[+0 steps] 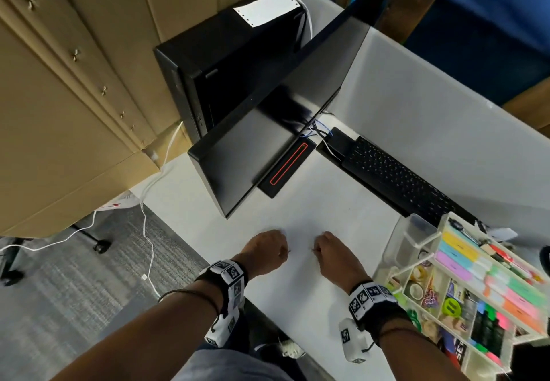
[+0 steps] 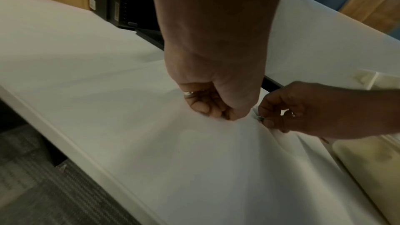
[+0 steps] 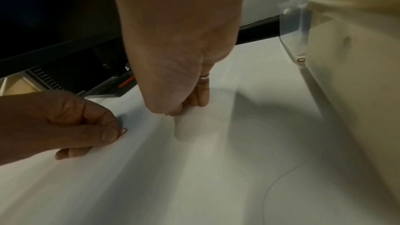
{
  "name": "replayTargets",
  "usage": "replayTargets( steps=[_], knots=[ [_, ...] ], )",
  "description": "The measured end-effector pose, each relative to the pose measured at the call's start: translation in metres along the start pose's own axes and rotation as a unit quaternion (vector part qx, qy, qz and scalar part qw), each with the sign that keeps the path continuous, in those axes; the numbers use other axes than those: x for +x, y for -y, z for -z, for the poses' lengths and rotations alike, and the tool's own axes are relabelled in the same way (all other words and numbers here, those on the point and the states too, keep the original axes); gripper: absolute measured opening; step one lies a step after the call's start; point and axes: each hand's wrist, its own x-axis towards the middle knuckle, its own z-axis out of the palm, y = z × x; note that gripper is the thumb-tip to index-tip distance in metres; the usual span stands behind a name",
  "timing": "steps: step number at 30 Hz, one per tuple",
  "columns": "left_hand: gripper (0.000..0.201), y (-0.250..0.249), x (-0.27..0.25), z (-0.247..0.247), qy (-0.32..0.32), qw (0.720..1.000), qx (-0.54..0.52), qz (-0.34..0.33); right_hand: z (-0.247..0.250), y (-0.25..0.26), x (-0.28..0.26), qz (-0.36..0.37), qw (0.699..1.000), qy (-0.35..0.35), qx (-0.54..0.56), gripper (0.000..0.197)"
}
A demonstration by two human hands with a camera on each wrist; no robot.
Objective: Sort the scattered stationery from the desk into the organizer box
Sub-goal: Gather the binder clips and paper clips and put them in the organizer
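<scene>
Both hands hover low over the white desk [image 1: 312, 208], knuckles up, a short gap between them. My left hand [image 1: 285, 251] pinches a small reddish paper clip [image 3: 123, 130] between thumb and forefinger, its tip sticking out toward the right. My right hand [image 1: 316, 250] pinches another small metal clip [image 2: 260, 118], mostly hidden by the fingertips. The organizer box [image 1: 393, 249], clear-walled with white dividers, stands to the right of the right hand. Its compartments hold coloured sticky notes, markers, tape rolls and clips.
A black monitor [image 1: 268, 130] on its stand rises just behind the hands. A black keyboard [image 1: 398, 178] leans at the back right beside the organizer. A computer tower [image 1: 226, 62] stands at the far left. The desk edge [image 2: 65, 134] runs left of my left hand.
</scene>
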Motion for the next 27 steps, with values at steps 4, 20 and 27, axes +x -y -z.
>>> replayTargets(
  steps=[4, 20, 27],
  knots=[
    [0.022, 0.001, 0.000, 0.005, 0.004, 0.999, -0.039, -0.006, -0.005, 0.006, -0.002, 0.006, 0.999, -0.012, -0.034, 0.010],
    [0.028, -0.078, 0.015, 0.034, 0.058, 0.975, -0.206, 0.058, 0.069, -0.005, -0.107, -0.159, 0.914, -0.276, 0.250, 0.020],
    [0.014, -0.235, 0.035, 0.019, 0.045, 0.974, -0.213, -0.069, 0.082, -0.081, -0.192, -0.339, 0.861, -0.306, 0.223, 0.014]
  ],
)
